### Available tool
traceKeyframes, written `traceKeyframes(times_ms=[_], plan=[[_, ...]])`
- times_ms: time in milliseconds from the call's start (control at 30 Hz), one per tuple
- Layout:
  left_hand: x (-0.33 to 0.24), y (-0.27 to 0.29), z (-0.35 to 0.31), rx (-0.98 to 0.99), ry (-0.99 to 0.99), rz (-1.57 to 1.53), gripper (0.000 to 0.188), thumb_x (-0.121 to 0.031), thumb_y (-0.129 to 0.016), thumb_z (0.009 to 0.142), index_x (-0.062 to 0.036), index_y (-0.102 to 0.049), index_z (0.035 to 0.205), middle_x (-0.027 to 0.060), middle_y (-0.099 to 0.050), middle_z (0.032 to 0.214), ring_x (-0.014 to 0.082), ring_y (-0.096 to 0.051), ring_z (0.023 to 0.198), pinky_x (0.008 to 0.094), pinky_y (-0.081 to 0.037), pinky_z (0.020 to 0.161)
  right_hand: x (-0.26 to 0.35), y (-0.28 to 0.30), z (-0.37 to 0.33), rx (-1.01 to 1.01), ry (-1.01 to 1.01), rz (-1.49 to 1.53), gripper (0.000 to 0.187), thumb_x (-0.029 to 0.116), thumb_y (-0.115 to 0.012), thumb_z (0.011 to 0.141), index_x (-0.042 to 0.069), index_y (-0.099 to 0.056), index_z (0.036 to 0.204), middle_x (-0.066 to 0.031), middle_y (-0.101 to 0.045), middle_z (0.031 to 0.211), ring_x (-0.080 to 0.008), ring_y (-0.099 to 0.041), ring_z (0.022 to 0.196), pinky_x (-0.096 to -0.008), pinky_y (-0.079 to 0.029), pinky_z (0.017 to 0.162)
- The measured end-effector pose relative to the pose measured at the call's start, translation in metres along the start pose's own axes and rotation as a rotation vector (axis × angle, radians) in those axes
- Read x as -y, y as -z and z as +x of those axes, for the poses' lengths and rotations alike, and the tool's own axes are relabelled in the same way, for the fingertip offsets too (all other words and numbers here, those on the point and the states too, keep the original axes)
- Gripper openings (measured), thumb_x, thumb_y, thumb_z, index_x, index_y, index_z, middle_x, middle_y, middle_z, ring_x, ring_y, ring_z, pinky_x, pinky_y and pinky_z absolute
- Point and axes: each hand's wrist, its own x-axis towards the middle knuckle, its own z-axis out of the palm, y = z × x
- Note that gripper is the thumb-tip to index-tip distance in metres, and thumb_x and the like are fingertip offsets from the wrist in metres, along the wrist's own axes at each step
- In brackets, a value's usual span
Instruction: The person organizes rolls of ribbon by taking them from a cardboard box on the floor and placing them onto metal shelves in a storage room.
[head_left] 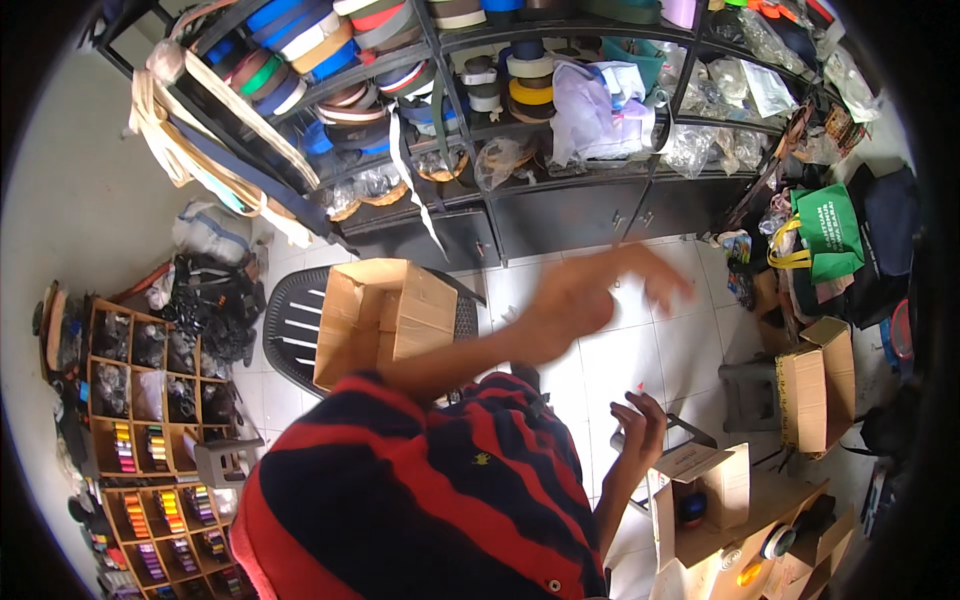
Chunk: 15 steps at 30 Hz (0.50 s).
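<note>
My left arm reaches across in front of my striped shirt, and my left hand [580, 300] is over the tiled floor, blurred by motion. Its fingers stretch out and droop, apart from the thumb, with nothing visible in them. Lower and to the right, my right hand [641, 430] is raised with fingers loosely bent and apart. A tiny red speck shows just above its fingertips; whether the hand touches it I cannot make out. Beside the left forearm, an open cardboard box [425, 310] sits on a black plastic chair [285, 325]. Another open cardboard box [735, 490] stands near my right hand.
A black shelf [560, 205] with rolls of coloured webbing and plastic bags spans the far side. At left stands a wooden rack [100, 470] of thread spools. To the right are a green bag [830, 235] and a cardboard box [810, 395] by a grey stool [745, 395].
</note>
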Motion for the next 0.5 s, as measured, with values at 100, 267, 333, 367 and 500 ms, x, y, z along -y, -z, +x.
traceKeyframes(times_ms=[100, 267, 333, 367, 500], plan=[[0.054, -0.055, -0.057, -0.036, 0.391, 0.120, 0.021, -0.012, -0.057, 0.091, -0.0027, -0.060, 0.110, 0.0084, -0.063, 0.098, 0.0133, -0.058, 0.084, 0.0301, -0.046, 0.078, -0.004, 0.026, -0.016, -0.165, 0.025, 0.076, 0.065, 0.047, -0.045, 0.094, -0.001, -0.030, 0.135, -0.0246, -0.051, 0.123, -0.0326, -0.057, 0.107, -0.0414, -0.047, 0.091], [0.113, -0.071, -0.102, 0.252, 0.435, 0.275, 0.020, -0.012, -0.047, 0.093, 0.0011, -0.058, 0.103, 0.0111, -0.061, 0.086, 0.0155, -0.060, 0.071, 0.0287, -0.049, 0.068, -0.069, 0.073, -0.018, -0.245, -0.092, 0.381, 0.092, 0.070, -0.035, 0.086, 0.001, -0.019, 0.145, -0.0261, -0.038, 0.139, -0.0342, -0.038, 0.130, -0.0444, -0.026, 0.111], [0.114, -0.102, -0.082, 0.210, 0.587, 0.247, 0.019, -0.007, -0.046, 0.094, 0.0033, -0.053, 0.109, 0.0116, -0.061, 0.090, 0.0162, -0.062, 0.079, 0.0283, -0.051, 0.074, -0.034, 0.085, -0.008, -0.163, -0.082, 0.313, 0.094, 0.076, -0.025, 0.084, 0.004, -0.021, 0.144, -0.0244, -0.037, 0.140, -0.0349, -0.036, 0.131, -0.0456, -0.023, 0.112], [0.126, -0.114, -0.071, 0.218, 0.683, 0.164, 0.017, -0.005, -0.052, 0.092, 0.0034, -0.056, 0.107, 0.0063, -0.058, 0.078, 0.0108, -0.056, 0.068, 0.0250, -0.046, 0.063, -0.033, 0.095, -0.004, -0.187, -0.058, 0.248, 0.095, 0.078, -0.024, 0.083, 0.004, -0.023, 0.143, -0.0244, -0.038, 0.139, -0.0349, -0.036, 0.131, -0.0456, -0.023, 0.112], [0.199, -0.148, -0.051, 0.432, 0.740, 0.105, 0.015, -0.008, -0.050, 0.094, 0.0017, -0.060, 0.090, -0.0059, -0.038, 0.055, 0.0023, -0.033, 0.047, 0.0207, -0.027, 0.044, -0.037, 0.125, -0.003, -0.559, -0.129, 0.073, 0.056, 0.034, -0.048, 0.097, 0.002, -0.029, 0.139, -0.0210, -0.045, 0.135, -0.0302, -0.049, 0.122, -0.0401, -0.037, 0.104]])
